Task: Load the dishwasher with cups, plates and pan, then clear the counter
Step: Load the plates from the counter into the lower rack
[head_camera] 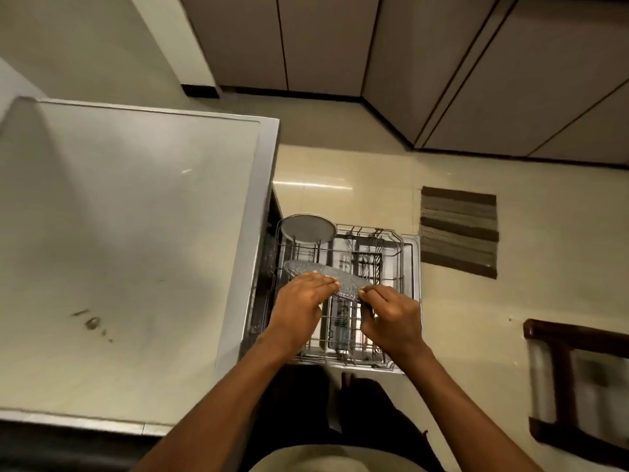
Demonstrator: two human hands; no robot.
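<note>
Dishwasher rack (406, 267) of grey wire stands pulled out over the cream tiled floor (340, 165), beside the pale countertop (136, 233) that fills the left of the view. Over the rack's middle a textured, clear glass plate (306, 269) with a bumpy surface is held on edge, tilted, by 2 hands. The left hand (299, 301) lies across the plate's near face with fingers fairly straight and pressed against the glass; whether the thumb hooks round the rim cannot be told. The right hand (391, 310) pinches the plate's right end between curled fingertips and thumb — a narrow grip on the glass. At the rack's far left corner a round, pale grey plate (308, 228) stands upright among the tines. A dark cutlery basket (367, 264) sits further right inside the rack. Out on the floor lies a brown striped mat (459, 231), well apart from the rack, and a dark wooden frame (575, 379) — blurred — shows at the right edge. Grey-brown cabinet doors (323, 39) line the far side.
</note>
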